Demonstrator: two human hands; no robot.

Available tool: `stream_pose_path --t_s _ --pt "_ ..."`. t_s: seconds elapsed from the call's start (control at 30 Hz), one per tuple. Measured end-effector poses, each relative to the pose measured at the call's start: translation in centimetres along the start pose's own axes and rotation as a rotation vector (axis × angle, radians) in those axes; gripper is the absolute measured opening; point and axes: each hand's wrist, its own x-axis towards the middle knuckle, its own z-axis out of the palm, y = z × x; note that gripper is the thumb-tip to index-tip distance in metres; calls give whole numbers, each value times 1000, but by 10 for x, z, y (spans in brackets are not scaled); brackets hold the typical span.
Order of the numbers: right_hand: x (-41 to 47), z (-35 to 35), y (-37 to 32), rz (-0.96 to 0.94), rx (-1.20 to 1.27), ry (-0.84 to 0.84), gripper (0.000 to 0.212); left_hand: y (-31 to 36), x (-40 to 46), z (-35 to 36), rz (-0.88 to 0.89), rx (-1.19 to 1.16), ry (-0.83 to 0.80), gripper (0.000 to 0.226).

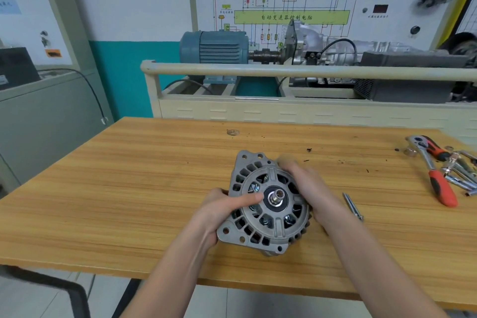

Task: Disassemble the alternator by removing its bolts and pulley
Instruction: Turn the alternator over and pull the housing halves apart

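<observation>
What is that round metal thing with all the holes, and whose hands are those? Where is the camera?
The camera sits on a person's head, looking down at a wooden table. The round grey thing is an alternator, a car part that makes electricity. The left hand and right hand both hold it, and its bare shaft points up in the middle. A long bolt lies beside it, and a ratchet wrench with a red handle lies further right. Behind the table stands a blue motor.

— What carries it all?
— A light wooden table [134,175]. On it: a grey cast-metal alternator [268,204], a long silver bolt [353,206] just beside, and a red-and-black-handled ratchet wrench [436,173] near loose silver sockets [462,175].
</observation>
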Motion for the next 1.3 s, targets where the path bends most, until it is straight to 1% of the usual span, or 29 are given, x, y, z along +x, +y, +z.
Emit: stream_pose_path --t_s 0.1,0.2,0.27,0.3,0.37,0.4,0.43,0.5,0.57,0.7,0.83,0.97,1.07,1.17,1.3 --pt "-5 3 4 -14 22 72 37 1 -1 4 31 38 17 90" --pt "-10 5 14 -111 9 248 48 -1 -3 8 92 91 42 95" --pt "-13 4 21 -178 39 307 46 -3 -5 13 172 153 65 94" --pt "-14 5 25 -203 85 330 42 -4 -4 14 224 180 85 90" --pt "-12 8 36 -238 245 402 38 -4 -5 18 362 295 139 82" --pt "-11 12 42 -251 333 440 36 -2 -7 20 436 406 163 86" --pt "-9 16 47 -265 404 464 37 -1 -8 23 500 539 184 97" --pt "-5 25 53 -270 493 475 46 0 -10 28 590 758 208 127" --pt "-1 26 52 -245 511 463 52 0 -8 31 619 838 216 137" --pt "7 23 48 -232 481 383 53 1 -1 26 619 876 234 138" --pt "2 13 50 -204 465 329 41 6 2 25 625 953 176 140" --pt "-5 -5 46 -181 436 263 28 11 3 24 599 958 124 140" --pt "-8 -14 36 -241 435 221 24 10 3 23 588 951 98 141" --pt "-10 -17 16 -349 329 171 19 7 3 21 598 939 68 143" --pt "-11 -8 -7 -412 142 17 40 4 2 19 616 895 50 140"
